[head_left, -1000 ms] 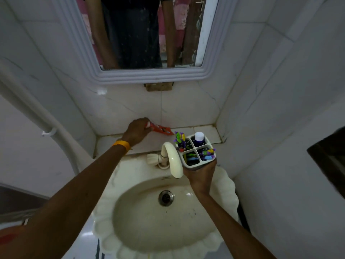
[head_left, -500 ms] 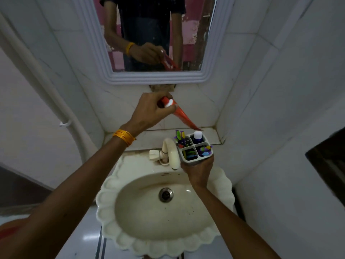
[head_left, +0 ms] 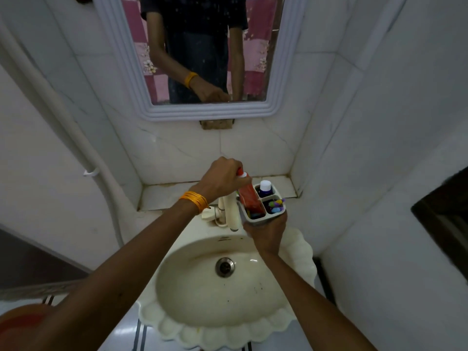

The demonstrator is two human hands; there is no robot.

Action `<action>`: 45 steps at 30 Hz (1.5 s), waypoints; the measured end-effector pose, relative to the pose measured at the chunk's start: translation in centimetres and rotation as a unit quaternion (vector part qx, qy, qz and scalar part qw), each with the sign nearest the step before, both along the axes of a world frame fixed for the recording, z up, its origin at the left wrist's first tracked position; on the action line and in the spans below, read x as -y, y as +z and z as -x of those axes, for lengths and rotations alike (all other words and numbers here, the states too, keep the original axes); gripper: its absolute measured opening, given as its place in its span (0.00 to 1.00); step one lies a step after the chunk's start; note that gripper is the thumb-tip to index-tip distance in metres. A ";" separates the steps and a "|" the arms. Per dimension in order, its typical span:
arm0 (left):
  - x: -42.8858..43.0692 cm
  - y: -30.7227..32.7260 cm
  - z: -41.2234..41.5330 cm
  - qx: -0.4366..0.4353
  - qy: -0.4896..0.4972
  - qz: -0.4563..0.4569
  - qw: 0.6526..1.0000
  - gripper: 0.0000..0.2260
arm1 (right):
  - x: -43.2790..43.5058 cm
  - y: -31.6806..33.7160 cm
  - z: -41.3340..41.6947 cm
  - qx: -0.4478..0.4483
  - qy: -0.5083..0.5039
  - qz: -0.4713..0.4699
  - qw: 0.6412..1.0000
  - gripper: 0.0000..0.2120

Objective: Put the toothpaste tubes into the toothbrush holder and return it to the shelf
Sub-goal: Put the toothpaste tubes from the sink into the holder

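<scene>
My right hand (head_left: 267,231) grips a white four-compartment toothbrush holder (head_left: 278,195) from below, above the basin's back rim. Coloured toothbrush heads show in its near compartments. A purple bottle with a white cap (head_left: 265,186) stands in the far right one. My left hand (head_left: 219,179) pinches the white-capped end of a red toothpaste tube (head_left: 249,196). The tube's flat end reaches down into the holder's left compartments. The marble shelf (head_left: 172,196) lies behind the tap.
A cream tap (head_left: 231,211) curves over the scalloped cream basin (head_left: 301,252) just left of the holder. A framed mirror (head_left: 152,107) hangs above the shelf. A white pipe (head_left: 83,148) runs down the left wall. Tiled walls close in on both sides.
My left hand picked the red tube up off the shelf, raised it, then brought it down so its flat end enters the holder. The holder has stayed in my right hand.
</scene>
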State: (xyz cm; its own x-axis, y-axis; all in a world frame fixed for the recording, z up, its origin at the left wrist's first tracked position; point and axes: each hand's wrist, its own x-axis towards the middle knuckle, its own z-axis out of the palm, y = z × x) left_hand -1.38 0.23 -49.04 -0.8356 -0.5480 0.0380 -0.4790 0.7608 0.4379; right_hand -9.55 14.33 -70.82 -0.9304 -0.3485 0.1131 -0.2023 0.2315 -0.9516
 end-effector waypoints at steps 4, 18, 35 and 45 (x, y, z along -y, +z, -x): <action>-0.5 -0.2 1.0 0.036 0.000 -0.015 0.999 0.15 | 0.1 -0.1 0.1 -0.023 -0.002 -0.012 1.000 0.59; -4.9 -2.0 3.7 0.145 -0.060 0.067 0.985 0.16 | 0.3 1.3 -0.9 -0.053 -0.029 -0.064 0.996 0.62; -3.3 -3.0 3.0 0.073 -0.024 -0.021 0.997 0.12 | 0.0 2.6 -0.8 -0.026 -0.010 -0.037 0.999 0.57; 1.9 3.1 0.2 -0.140 0.080 0.118 0.980 0.14 | 0.6 10.7 2.3 -0.008 0.015 0.062 0.998 0.59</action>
State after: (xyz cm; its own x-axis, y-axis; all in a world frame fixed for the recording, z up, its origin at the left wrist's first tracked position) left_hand -1.62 -1.69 -45.96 -0.6789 -0.6188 0.3952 -0.4865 0.7823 0.3891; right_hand -11.83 13.72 -60.12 -0.9177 -0.3584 0.1711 -0.2224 0.1068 -0.9691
